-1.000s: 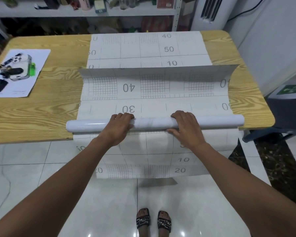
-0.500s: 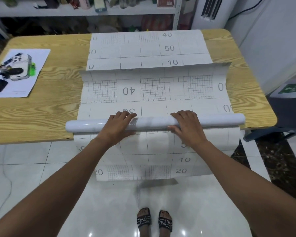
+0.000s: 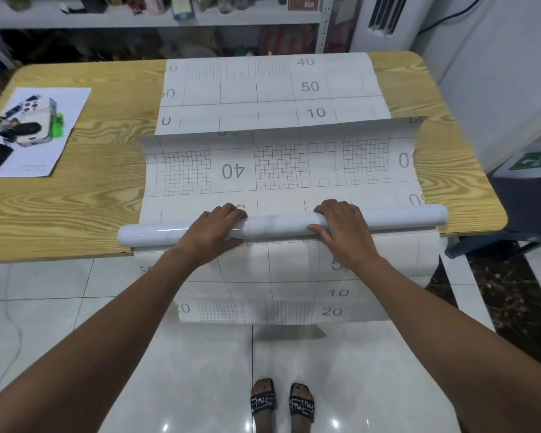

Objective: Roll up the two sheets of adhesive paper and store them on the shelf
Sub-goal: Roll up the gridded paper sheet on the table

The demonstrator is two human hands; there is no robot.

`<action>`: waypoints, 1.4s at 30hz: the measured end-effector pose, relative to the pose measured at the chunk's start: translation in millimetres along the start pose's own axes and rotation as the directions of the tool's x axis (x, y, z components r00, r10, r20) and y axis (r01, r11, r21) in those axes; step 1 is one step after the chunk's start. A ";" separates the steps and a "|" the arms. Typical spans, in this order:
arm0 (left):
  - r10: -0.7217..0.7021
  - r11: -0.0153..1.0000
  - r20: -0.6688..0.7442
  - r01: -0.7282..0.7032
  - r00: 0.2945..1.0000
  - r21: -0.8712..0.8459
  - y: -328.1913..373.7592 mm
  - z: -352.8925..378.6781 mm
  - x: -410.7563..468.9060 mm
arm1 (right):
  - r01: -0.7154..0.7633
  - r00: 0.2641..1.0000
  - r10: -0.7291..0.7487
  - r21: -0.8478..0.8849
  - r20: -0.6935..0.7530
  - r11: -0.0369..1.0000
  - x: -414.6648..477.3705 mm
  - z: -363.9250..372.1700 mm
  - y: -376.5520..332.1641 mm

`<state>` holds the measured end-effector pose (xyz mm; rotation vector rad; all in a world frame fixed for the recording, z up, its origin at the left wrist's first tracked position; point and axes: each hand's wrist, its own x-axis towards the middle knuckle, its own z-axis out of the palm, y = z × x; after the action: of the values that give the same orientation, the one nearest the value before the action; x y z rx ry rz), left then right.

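On the wooden surface (image 3: pixel 75 198), one gridded white sheet (image 3: pixel 263 89) lies flat, overhanging the near edge. Atop it, the second sheet (image 3: pixel 278 170) ends in a glossy roll (image 3: pixel 278 225) by that edge. The left grip (image 3: pixel 213 229) and right grip (image 3: pixel 341 228) grasp it, fingers curled over.

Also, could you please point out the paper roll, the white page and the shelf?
paper roll (image 3: pixel 278 225): head view, bare middle of the tube.
white page (image 3: pixel 74 103): head view, blank upper right corner.
shelf (image 3: pixel 247 18): head view, front edge of the white board.
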<state>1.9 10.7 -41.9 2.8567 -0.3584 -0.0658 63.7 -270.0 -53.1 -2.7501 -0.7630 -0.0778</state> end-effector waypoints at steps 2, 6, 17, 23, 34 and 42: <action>0.016 1.000 -0.016 -0.016 1.000 -0.011 -0.2 -2.8 0.2 | -0.008 1.000 0.008 -0.005 -0.003 1.000 0.1 0.0 0.0; 0.040 0.999 -0.030 -0.039 0.999 0.034 -0.6 -4.0 -0.2 | -0.017 1.000 0.016 -0.035 -0.019 0.999 -0.5 1.6 0.3; 0.016 1.000 0.001 -0.016 1.000 0.012 -3.6 -4.5 -1.5 | 0.001 1.000 -0.003 -0.067 -0.018 0.998 -8.5 1.9 -2.5; -0.006 1.000 0.032 0.006 0.999 -0.010 -2.5 -4.7 -2.3 | 0.045 0.998 -0.047 -0.035 -0.048 0.998 -8.7 2.9 -3.2; -0.028 1.000 0.048 0.027 0.998 0.002 -2.1 -5.8 -2.8 | 0.073 0.994 -0.073 -0.004 -0.081 0.997 -7.0 6.3 -2.7; -0.030 1.000 0.054 0.029 0.998 0.009 -1.3 -5.0 -3.9 | 0.048 0.996 -0.049 -0.016 -0.072 0.999 -3.7 8.0 -2.1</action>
<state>-1.1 14.1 -37.4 2.8734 -0.3283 -0.1478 59.2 -267.8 -60.7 -2.7261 -0.8132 -0.1923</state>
